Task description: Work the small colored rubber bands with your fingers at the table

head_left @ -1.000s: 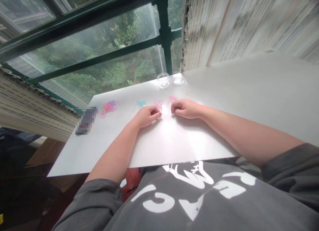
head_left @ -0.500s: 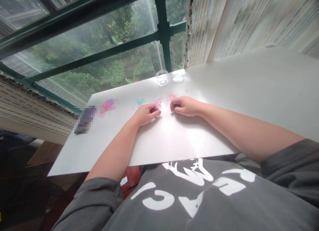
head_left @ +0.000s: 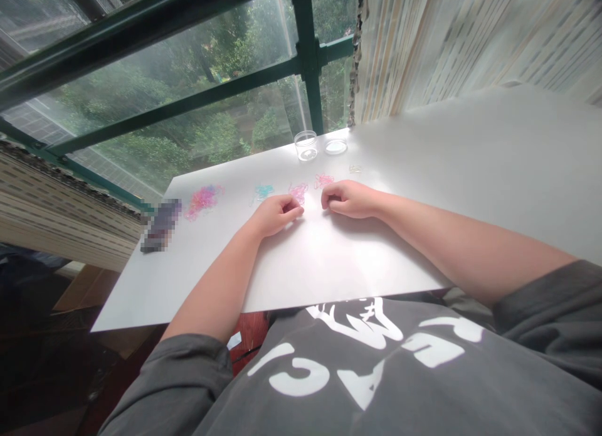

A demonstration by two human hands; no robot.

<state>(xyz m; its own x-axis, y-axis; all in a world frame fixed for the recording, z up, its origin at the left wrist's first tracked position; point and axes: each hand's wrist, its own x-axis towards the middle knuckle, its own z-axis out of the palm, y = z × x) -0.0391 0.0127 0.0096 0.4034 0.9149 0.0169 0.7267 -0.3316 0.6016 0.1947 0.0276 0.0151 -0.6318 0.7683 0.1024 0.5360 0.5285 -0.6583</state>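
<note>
Head view. Clock face centred on the gap between the hands, 12 pointing away from the wearer.

Left hand [head_left: 274, 217]: 9 o'clock, low over the worktop [head_left: 305, 270]. Fingers curled, thumb tip close to the forefinger; too small to tell whether its grip is pressed together or pinching a strand.

Right hand [head_left: 352, 199]: 3 o'clock, apart from the left. Fingers bent downward, tips partly hidden; state of its grip cannot be told, nor whether it holds anything.

Thin coloured strands, sorted as follows. Pink-lilac pile [head_left: 298, 192]: 11 o'clock, just beyond the left fingers; contact not determinable. Pink pile [head_left: 324, 180]: 1 o'clock, just beyond the right hand. Teal pile [head_left: 264, 192]: 10 o'clock, near the left hand. Pale strands [head_left: 355, 169]: between 1 and 2 o'clock, beyond the right wrist. Mixed heap [head_left: 203, 201], mainly pink with some orange and blue: 9 o'clock, well apart from the hands.

Clear jar [head_left: 306, 147]: 12 o'clock, upright near the far edge. Clear lid [head_left: 335, 147]: lying flat just beside it, toward 1 o'clock. Dark pixelated object [head_left: 161, 226]: 9 o'clock, beyond the mixed heap; identity obscured.
</note>
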